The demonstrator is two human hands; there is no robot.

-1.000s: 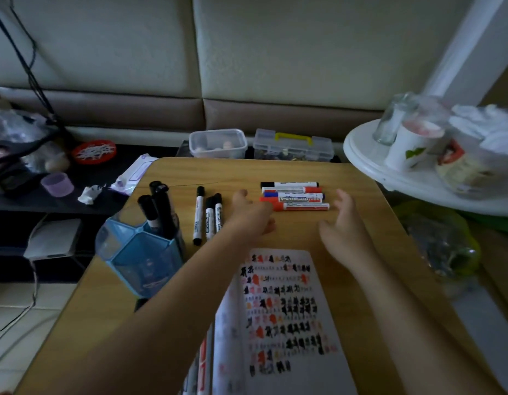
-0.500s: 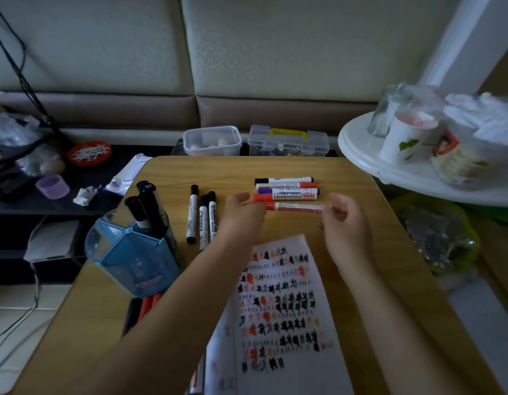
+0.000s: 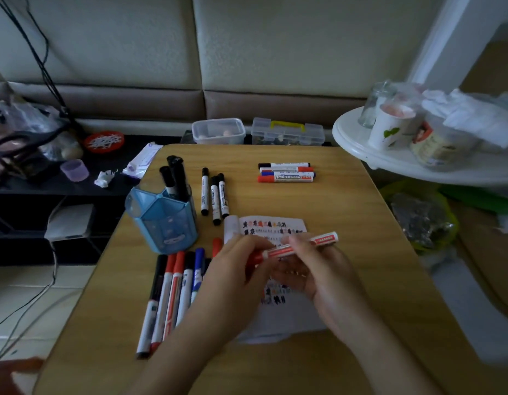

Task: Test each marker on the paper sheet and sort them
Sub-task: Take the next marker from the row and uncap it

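Table (image 3: 346, 223): a wooden top that carries everything for the job; the hands work over its near middle.
Paper sheet (image 3: 272, 226): lies flat in the centre, covered in rows of black and red test marks, its lower part hidden under the hands.
Pen pot (image 3: 164, 220): blue, at the left, with a few black markers standing upright in it.
Untested row (image 3: 173, 292): a fan of markers just left of the sheet, caps pointing away from the person; my guess is that these wait their turn.
Sorted piles: four markers (image 3: 285, 172) lie side by side at the far right, three black ones (image 3: 214, 195) at the far middle, well apart from each other.
Left hand (image 3: 241, 269): fingers closed on the red cap end of the red marker (image 3: 292, 248).
Right hand (image 3: 312, 266): fingers wrapped round the marker's barrel further along.
Marker's place: held clear of the table, just above the sheet, between both hands.
Marker's lie: its long axis runs nearly level, left to right, rising a little toward the far right; cap end to the left, white tail end to the upper right.
Step in hand: most likely uncapping this marker for its test.
Next move: calls for a straight pull along the barrel, left hand drawing the cap off while the right holds firm, then turning the tip down onto a bare patch of paper.
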